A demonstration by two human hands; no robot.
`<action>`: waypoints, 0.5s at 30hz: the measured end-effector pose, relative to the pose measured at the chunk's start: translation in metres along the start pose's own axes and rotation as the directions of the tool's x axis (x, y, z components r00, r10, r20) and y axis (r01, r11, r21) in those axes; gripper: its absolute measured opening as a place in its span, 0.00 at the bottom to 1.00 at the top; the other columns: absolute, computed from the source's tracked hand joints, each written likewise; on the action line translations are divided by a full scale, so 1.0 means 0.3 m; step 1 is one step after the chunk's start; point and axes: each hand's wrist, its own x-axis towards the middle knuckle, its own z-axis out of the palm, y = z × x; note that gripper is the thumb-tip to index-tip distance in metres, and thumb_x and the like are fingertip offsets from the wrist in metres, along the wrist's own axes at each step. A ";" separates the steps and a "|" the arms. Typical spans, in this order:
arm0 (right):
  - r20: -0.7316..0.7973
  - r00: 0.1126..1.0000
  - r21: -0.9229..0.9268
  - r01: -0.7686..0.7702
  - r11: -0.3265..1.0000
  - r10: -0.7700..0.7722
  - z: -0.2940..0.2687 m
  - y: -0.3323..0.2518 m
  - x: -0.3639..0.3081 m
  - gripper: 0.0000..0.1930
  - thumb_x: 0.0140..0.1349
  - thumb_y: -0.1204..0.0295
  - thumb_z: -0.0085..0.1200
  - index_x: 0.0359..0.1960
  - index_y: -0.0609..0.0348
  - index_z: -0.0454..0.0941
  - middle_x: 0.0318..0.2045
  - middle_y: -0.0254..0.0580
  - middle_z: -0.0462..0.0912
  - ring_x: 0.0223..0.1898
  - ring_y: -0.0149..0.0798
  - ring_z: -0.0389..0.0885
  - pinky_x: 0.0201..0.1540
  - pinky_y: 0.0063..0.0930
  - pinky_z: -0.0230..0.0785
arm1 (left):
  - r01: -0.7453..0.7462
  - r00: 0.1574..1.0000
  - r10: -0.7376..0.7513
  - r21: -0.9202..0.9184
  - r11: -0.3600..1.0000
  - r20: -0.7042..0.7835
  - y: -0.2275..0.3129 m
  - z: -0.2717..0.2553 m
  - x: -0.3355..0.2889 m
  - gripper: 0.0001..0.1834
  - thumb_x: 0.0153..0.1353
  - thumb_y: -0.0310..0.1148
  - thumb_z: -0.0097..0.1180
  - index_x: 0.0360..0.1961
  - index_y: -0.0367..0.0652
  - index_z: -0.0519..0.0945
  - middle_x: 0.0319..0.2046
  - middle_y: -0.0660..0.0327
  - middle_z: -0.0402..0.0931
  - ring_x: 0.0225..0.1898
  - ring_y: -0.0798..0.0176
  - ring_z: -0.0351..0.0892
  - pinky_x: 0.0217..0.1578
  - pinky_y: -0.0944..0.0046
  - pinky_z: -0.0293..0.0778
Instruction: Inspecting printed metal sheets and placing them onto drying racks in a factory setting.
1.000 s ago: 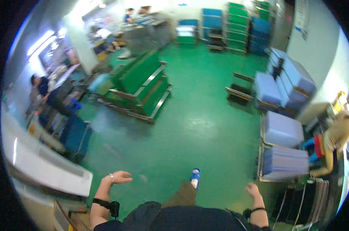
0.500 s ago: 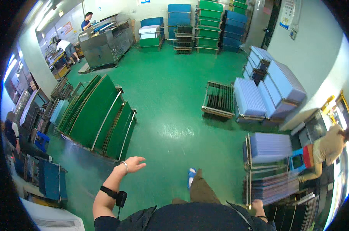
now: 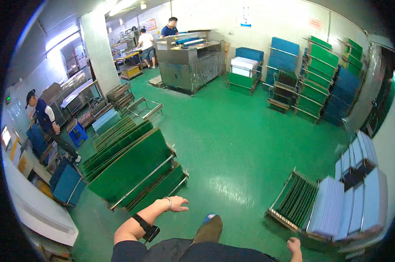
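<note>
A: Head view, the only one on my feed. How do I read the left hand?

B: The left hand (image 3: 178,204) is held over the green floor (image 3: 232,144), fingers loosely extended, clasping nothing. Nearest it are the green panels (image 3: 127,170), standing on edge in a metal rack (image 3: 142,183); I see no contact.

A: And the right hand?

B: The right hand (image 3: 295,244) shows near the lower edge, fingers apparently curled. I cannot tell how tightly, though I make out nothing in it. Beyond it stand a rack of dark slats (image 3: 294,198) and pale blue panels (image 3: 326,205).

A: How far along is the work?

B: Green and pale blue panels alike are already racked. With none visibly in hand, I judge this a pause between holds — a leg (image 3: 210,229) reaches forward as in a stride. What is left, this view does not settle.

A: Others in the field?

B: A person in a dark blue top (image 3: 170,30) stands behind a metal machine (image 3: 177,65); another in a cap and dark vest (image 3: 44,114) is at far left.
</note>
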 end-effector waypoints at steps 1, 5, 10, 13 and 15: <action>-0.095 0.967 -0.136 0.223 0.965 -0.237 -0.020 -0.130 0.098 0.14 0.42 0.66 0.50 0.32 0.58 0.75 0.26 0.47 0.77 0.31 0.46 0.76 0.35 0.32 0.67 | 0.006 1.000 -0.006 -0.005 1.000 -0.011 -0.024 -0.049 0.068 0.27 0.51 0.48 0.44 0.47 0.40 0.65 0.45 0.48 0.66 0.47 0.50 0.65 0.48 0.58 0.61; -0.186 0.938 0.022 0.301 0.953 -0.292 -0.028 -0.314 0.466 0.18 0.47 0.70 0.48 0.41 0.62 0.70 0.30 0.45 0.76 0.31 0.33 0.75 0.34 0.24 0.66 | -0.096 0.993 0.090 0.084 0.992 0.074 -0.099 -0.294 0.482 0.29 0.51 0.51 0.43 0.47 0.39 0.66 0.43 0.48 0.67 0.46 0.50 0.66 0.46 0.59 0.62; 0.330 0.942 -0.087 -0.042 0.995 0.069 -0.048 -0.667 0.400 0.22 0.47 0.65 0.50 0.46 0.57 0.67 0.41 0.46 0.73 0.43 0.40 0.71 0.46 0.30 0.62 | -0.149 0.988 0.140 0.139 0.979 0.066 -0.126 -0.697 0.817 0.27 0.50 0.50 0.45 0.45 0.41 0.68 0.43 0.49 0.68 0.46 0.50 0.66 0.47 0.58 0.62; 0.258 0.929 0.114 -0.300 0.947 0.264 -0.036 -0.540 0.402 0.23 0.47 0.63 0.50 0.46 0.57 0.67 0.39 0.46 0.74 0.41 0.41 0.72 0.45 0.29 0.63 | -0.206 0.972 0.175 0.212 0.955 0.155 0.027 -0.942 1.092 0.26 0.50 0.49 0.46 0.45 0.41 0.68 0.43 0.49 0.68 0.46 0.51 0.66 0.46 0.58 0.62; 0.026 0.875 -0.004 -0.484 0.875 0.483 -0.047 -0.493 0.400 0.21 0.46 0.67 0.47 0.44 0.57 0.69 0.43 0.46 0.72 0.44 0.43 0.70 0.47 0.31 0.61 | -0.228 0.963 0.184 0.231 0.946 0.197 0.132 -1.032 1.303 0.26 0.49 0.48 0.46 0.45 0.42 0.68 0.42 0.49 0.68 0.45 0.51 0.67 0.46 0.59 0.63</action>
